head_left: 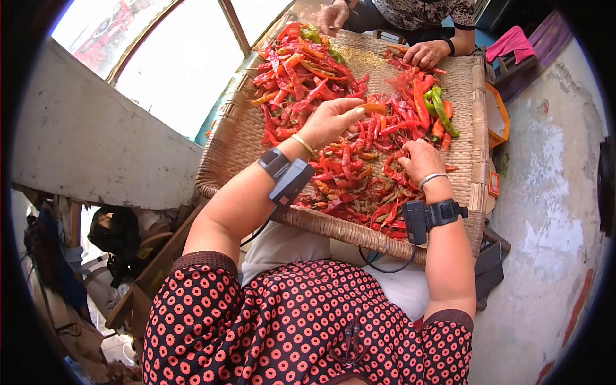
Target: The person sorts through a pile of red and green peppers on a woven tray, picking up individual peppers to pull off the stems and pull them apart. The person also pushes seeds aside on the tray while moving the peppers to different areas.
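Observation:
A large woven tray (pixel 473 135) holds a heap of red chili peppers (pixel 301 80), some of them wrinkled and dry. My left hand (pixel 332 122) is over the middle of the tray, thumb and fingers closed on an orange chili pepper (pixel 373 108). Lower and to the right, my right hand (pixel 423 160) reaches down into the peppers with its fingers curled. A curved red pepper (pixel 393 170) lies against those fingers, but their tips are partly hidden, so what they grip cannot be told. Green peppers (pixel 439 109) lie beyond my right hand.
Across the tray, another person's hand (pixel 427 54) rests on peppers, and their other hand (pixel 333 17) is over the far edge. Pale seeds (pixel 359 51) are scattered near them. An orange-rimmed container (pixel 497 115) stands right of the tray. A window wall borders the left.

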A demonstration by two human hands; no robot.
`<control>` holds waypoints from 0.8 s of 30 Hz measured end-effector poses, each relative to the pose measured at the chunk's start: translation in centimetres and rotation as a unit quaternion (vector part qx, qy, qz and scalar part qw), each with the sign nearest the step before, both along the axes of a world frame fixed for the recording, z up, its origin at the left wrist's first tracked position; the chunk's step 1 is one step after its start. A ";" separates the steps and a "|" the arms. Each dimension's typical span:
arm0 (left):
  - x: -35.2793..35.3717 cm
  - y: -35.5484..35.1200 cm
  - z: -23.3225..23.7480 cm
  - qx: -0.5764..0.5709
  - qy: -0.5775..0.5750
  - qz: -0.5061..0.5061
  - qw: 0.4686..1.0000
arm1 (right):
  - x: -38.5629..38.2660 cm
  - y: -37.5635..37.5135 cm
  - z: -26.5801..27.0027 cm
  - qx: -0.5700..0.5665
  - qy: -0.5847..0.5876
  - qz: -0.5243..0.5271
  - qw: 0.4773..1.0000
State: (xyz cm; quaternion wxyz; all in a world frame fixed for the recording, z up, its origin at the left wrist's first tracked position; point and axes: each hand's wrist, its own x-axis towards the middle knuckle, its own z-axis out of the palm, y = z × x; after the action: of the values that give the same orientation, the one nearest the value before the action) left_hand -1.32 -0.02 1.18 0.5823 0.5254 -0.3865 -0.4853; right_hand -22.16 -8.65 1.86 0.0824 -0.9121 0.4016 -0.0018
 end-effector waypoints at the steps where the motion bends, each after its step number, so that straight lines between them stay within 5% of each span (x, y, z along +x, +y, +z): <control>1: 0.0 0.1 0.1 -0.006 -0.065 0.034 0.997 | 0.1 0.1 0.4 0.000 0.001 0.000 1.000; 4: 0.8 1.0 -1.2 0.000 -0.428 -0.056 0.902 | 0.2 -0.1 1.4 0.043 0.125 -0.027 0.991; 5: 0.6 1.1 -1.7 0.022 -0.580 -0.094 0.809 | 0.1 -0.2 1.5 0.062 0.145 -0.029 0.987; 7: 0.1 2.0 -1.0 0.099 -0.646 -0.170 0.737 | -0.2 -0.1 2.0 0.081 0.166 -0.032 0.982; 11: -0.2 3.2 0.1 0.082 -0.670 -0.176 0.717 | -0.5 0.6 2.7 0.138 0.198 -0.025 0.970; 13: -0.4 3.9 -0.1 0.096 -0.737 -0.156 0.650 | -0.4 1.1 3.2 0.164 0.222 0.014 0.961; 19: -1.4 3.5 -1.3 0.127 -0.721 -0.262 0.629 | 0.5 1.3 0.3 0.165 0.263 0.051 0.949; 24: -1.8 2.5 -2.5 0.048 -0.629 -0.274 0.725 | 0.3 0.3 -2.0 0.161 0.145 0.066 0.974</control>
State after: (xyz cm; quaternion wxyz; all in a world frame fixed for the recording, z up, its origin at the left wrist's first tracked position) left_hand -3.14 2.53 -1.34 0.0206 0.6085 -0.7677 -0.1998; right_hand -21.85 -8.32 -0.14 0.1693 -0.9018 0.3432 0.2006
